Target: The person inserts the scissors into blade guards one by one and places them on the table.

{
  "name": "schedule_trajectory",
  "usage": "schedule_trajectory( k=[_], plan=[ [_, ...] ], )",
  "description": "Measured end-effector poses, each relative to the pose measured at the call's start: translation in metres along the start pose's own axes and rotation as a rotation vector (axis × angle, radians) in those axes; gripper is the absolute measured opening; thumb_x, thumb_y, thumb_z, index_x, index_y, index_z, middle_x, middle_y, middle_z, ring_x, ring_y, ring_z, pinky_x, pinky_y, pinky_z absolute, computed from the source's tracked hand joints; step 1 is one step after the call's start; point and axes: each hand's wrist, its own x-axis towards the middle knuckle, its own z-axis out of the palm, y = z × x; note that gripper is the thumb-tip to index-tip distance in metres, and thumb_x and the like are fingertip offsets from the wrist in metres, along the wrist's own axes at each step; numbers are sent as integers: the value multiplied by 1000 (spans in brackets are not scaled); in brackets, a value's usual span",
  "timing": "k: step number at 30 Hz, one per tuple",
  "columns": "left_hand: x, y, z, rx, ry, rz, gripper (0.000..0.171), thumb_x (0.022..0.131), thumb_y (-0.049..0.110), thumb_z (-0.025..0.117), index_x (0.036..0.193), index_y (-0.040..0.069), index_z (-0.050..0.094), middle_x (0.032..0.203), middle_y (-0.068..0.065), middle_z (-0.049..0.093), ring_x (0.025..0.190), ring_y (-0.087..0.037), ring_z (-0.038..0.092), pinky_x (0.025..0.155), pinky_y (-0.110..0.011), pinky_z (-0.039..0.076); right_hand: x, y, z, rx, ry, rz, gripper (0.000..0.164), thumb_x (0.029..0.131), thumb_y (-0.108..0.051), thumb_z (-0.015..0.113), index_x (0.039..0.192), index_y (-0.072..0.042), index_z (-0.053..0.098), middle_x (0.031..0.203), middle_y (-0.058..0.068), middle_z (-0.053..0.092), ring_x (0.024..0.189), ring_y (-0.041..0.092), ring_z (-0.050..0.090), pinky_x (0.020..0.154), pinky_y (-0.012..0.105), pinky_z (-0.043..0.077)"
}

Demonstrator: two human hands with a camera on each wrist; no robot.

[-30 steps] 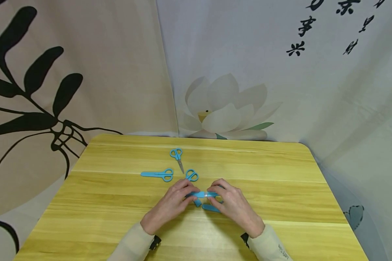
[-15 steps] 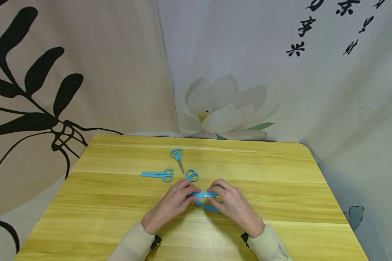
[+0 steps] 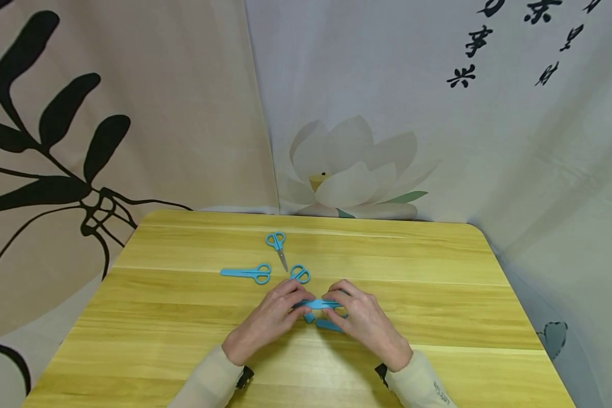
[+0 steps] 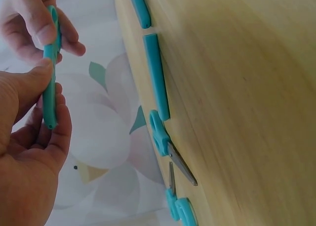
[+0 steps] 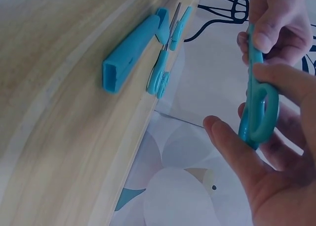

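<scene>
Above the wooden table (image 3: 428, 317), my left hand (image 3: 265, 320) pinches a blue blade sheath (image 4: 50, 105) between thumb and fingers. My right hand (image 3: 369, 323) grips the blue handles of a pair of scissors (image 5: 264, 112), held level with the sheath. The sheath's mouth is right up against the handles, and the blades are hidden. Below the hands lie two loose blue sheaths: one sheath (image 3: 309, 318) is partly covered by my left fingers, another sheath (image 3: 328, 325) by my right hand.
Beyond my left hand lie sheathed scissors (image 3: 245, 272), bare-bladed scissors (image 3: 277, 243) and a third pair of scissors (image 3: 300, 274), whose blades are hidden by that hand in the head view. A printed curtain (image 3: 362, 85) hangs behind the table's far edge.
My left hand has moved slightly right with the sheath. The strip of bare metal between sheath and handles has closed up. My right hand stays nearly still.
</scene>
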Motion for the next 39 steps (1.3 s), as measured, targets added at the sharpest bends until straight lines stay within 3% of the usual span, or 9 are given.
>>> schedule_trajectory(
  k=[12,22,32,36,39],
  plan=[
    [-3,-3,7,78,76,63,16,89,6,81,104,9,76,99,1,59,89,-13,55,77,-25,51,2,-1,7,6,23,1,22,83,-10,89,100,-8,77,107,2,66,85,12,70,68,20,57],
    [-1,0,5,8,17,-13,18,89,13,84,104,12,75,106,3,63,93,-12,58,78,-26,53,0,6,6,46,5,6,25,81,-11,90,101,-9,76,108,0,65,87,12,68,71,24,58],
    [-6,0,3,-8,-16,-37,19,88,12,85,104,12,76,106,4,65,96,-12,60,81,-26,54,-2,6,8,4,-33,-14,26,84,-20,89,103,-11,75,110,-1,64,87,10,67,71,21,56],
    [-8,-2,2,0,-10,-60,18,89,12,84,105,12,76,109,3,66,100,-14,61,84,-30,56,-1,6,8,24,-70,10,34,86,-24,88,114,-10,73,118,0,65,95,13,68,75,27,59],
    [-11,-7,1,-1,-4,-89,19,89,11,83,106,12,76,110,3,66,104,-16,62,88,-32,56,0,7,6,42,-111,49,47,88,-30,86,127,-10,69,130,2,63,109,17,67,84,34,60]
  ],
)
